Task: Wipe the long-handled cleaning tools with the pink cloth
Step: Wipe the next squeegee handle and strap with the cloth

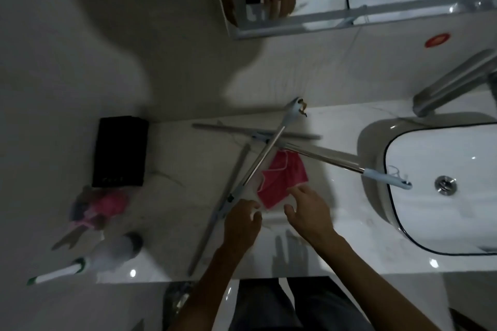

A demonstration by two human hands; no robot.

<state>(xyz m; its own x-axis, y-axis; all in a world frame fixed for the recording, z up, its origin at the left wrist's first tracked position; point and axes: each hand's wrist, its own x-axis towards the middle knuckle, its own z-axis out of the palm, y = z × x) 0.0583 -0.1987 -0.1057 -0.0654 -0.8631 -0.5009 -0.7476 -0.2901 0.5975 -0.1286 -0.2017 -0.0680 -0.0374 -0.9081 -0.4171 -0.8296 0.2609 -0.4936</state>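
Two long-handled tools [265, 154] are seen crossed on the marble counter [349, 121], above a pink cloth [282, 183]. The cloth's near edge is reached by the right hand [309, 212]; the left hand [242, 220], blurred, is perhaps touching it. A basin [376, 142] is seen at right.

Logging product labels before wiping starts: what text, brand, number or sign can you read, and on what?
Nothing is legible in this view.
Red oval sticker on the wall: white marks, too blurred to read.
Black box: faint small print near its lower edge, unreadable.
White spray bottle: no readable label.

black box [120, 151] beside sink [376, 169], faucet [451, 86] above.
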